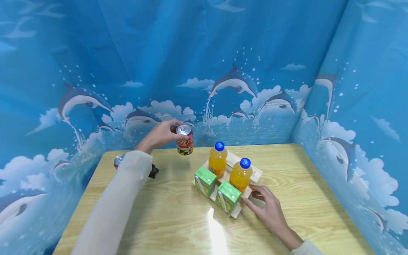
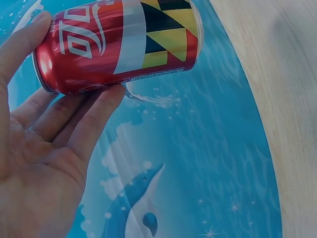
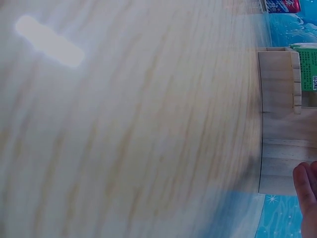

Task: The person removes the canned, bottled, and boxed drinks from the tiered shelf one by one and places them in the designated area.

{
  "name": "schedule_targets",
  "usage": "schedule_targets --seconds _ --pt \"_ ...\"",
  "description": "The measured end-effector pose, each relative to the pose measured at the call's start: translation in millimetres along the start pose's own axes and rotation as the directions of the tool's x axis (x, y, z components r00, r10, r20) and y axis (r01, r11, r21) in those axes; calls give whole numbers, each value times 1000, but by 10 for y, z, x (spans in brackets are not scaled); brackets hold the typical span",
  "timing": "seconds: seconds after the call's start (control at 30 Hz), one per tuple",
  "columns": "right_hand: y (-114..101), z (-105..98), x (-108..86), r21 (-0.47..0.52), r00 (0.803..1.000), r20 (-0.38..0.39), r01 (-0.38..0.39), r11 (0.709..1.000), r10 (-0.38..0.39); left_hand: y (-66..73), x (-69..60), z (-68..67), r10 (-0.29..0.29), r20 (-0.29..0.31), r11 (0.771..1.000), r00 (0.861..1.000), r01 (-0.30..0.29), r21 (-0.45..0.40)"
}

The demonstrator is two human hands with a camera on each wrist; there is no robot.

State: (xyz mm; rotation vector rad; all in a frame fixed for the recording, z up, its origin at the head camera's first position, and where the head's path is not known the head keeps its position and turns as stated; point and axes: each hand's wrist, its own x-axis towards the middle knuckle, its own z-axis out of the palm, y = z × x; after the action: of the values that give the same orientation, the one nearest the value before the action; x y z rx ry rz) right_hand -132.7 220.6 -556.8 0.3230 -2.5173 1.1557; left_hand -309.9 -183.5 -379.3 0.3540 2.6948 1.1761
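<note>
In the head view, my left hand (image 1: pixel 160 134) holds a red soda can (image 1: pixel 185 141) up over the back edge of the table, thumb and fingers round its upper part. The left wrist view shows this can (image 2: pixel 119 44) with its yellow-and-black pattern. A wooden rack (image 1: pixel 236 211) stands right of the table's middle. On it are two orange drink bottles (image 1: pixel 218 163) with blue caps and, in front, two green drink cartons (image 1: pixel 228 195). My right hand (image 1: pixel 269 210) grips the rack's right end; the right wrist view shows fingertips against its side panel (image 3: pixel 280 129).
Another can (image 1: pixel 119 160) stands at the table's back left, partly hidden by my left sleeve. A small black object (image 1: pixel 154 172) shows beside that sleeve. Blue dolphin-print cloth (image 1: pixel 178 71) hangs behind and along the sides of the wood-grain table (image 1: pixel 172 219).
</note>
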Motion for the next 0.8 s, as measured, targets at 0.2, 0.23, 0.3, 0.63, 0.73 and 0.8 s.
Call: schedule_targets --seconds 0.2,0.23,0.3,0.63,0.73,0.8 --pt "-11 7 -4 6 1000 2 -2 1000 2 -102 -57 -14 -20 -1 1000 1000 20 -3" --pt "-14 8 -5 6 1000 2 -3 1000 3 -120 -67 -15 -24 -1 1000 1000 24 -6" --pt "-18 8 -7 6 1000 3 -6 1000 6 -156 -90 -19 -28 -1 1000 1000 28 -9" --pt "-23 4 -4 6 1000 -1 -13 1000 13 -341 -191 -58 -60 0 998 998 60 -6" --pt "-26 3 -3 3 1000 0 -20 1000 20 -375 -218 -69 -79 -2 997 997 79 -2" --pt "-29 2 -1 2 1000 0 -22 1000 22 -401 -233 -75 -87 -3 996 996 87 2"
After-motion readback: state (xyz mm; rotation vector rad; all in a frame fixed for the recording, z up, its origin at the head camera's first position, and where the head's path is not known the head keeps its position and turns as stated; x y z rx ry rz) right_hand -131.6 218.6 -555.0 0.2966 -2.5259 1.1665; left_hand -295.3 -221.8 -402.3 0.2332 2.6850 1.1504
